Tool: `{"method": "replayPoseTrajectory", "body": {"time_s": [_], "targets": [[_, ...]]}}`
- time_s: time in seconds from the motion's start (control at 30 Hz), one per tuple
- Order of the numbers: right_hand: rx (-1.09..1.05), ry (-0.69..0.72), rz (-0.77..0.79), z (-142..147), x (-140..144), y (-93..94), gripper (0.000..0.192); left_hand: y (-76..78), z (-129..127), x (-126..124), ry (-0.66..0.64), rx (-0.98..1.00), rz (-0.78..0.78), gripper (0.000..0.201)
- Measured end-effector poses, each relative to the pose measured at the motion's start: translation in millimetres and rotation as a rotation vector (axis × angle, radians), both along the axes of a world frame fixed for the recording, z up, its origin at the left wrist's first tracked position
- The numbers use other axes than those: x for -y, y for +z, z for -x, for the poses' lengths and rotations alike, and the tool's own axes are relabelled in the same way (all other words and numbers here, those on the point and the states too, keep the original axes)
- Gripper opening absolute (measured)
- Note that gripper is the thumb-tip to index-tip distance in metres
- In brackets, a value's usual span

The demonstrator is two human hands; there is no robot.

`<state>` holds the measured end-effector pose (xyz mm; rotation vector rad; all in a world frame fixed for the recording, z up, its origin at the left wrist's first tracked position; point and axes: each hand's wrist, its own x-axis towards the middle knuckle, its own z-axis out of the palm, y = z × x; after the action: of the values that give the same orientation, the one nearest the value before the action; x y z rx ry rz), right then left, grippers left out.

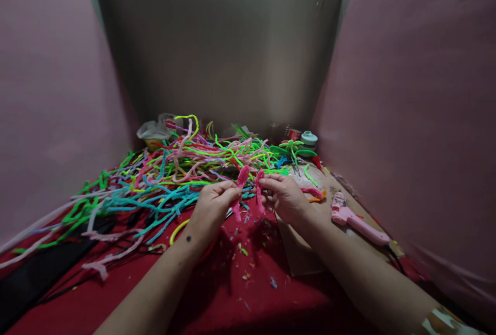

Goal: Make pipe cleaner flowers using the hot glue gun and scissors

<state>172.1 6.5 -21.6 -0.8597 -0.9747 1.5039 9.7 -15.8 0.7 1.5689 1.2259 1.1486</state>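
My left hand [217,199] pinches a pink pipe cleaner piece [243,176], its fuzzy ends sticking out above and below the fingers. Close beside it, my right hand [282,196] grips a second pink pipe cleaner piece [260,201] between thumb and fingers. Both pieces stand roughly upright, with a small gap between them. Beyond the hands lies a large tangled heap of coloured pipe cleaners [194,167]. Under the left wrist shows a yellow loop, perhaps a scissors handle [176,232], partly hidden by the arm.
A pink glue gun [358,224] rests on a cardboard sheet [298,252] at the right, its cord running off. Fuzz scraps [243,249] litter the red cloth [217,299]. A pale jar [309,138] stands at the back. Pink panels [418,92] rise on both sides.
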Motion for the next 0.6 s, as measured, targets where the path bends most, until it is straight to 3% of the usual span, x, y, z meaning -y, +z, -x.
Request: {"method": "replayPoseTrajectory", "body": {"time_s": [0.1, 0.2, 0.43, 0.53, 0.6], "targets": [[0.12, -0.024, -0.055, -2.3, 0.4, 2.1, 0.014, 1.4, -0.9, 2.6, 0.018, -0.033, -0.042, 0.026], [0.397, -0.013, -0.09, -13.2, 1.1, 6.2, 0.011, 0.4, 1.8, 1.6, 0.022, -0.051, -0.066, 0.025], [0.868, -0.138, -0.052, -69.7, -1.7, 15.1, 0.011, -3.4, 5.7, -0.6, 0.02, -0.066, -0.062, 0.026], [1.428, -0.228, -0.158, -98.1, -11.2, 19.8, 0.025, -3.3, 5.8, 0.8, 0.017, -0.059, -0.085, 0.027], [1.585, -0.293, -0.172, -114.2, -17.2, 20.1, 0.022, -3.0, 6.5, 1.5, 0.017, -0.06, -0.106, 0.027]]}}
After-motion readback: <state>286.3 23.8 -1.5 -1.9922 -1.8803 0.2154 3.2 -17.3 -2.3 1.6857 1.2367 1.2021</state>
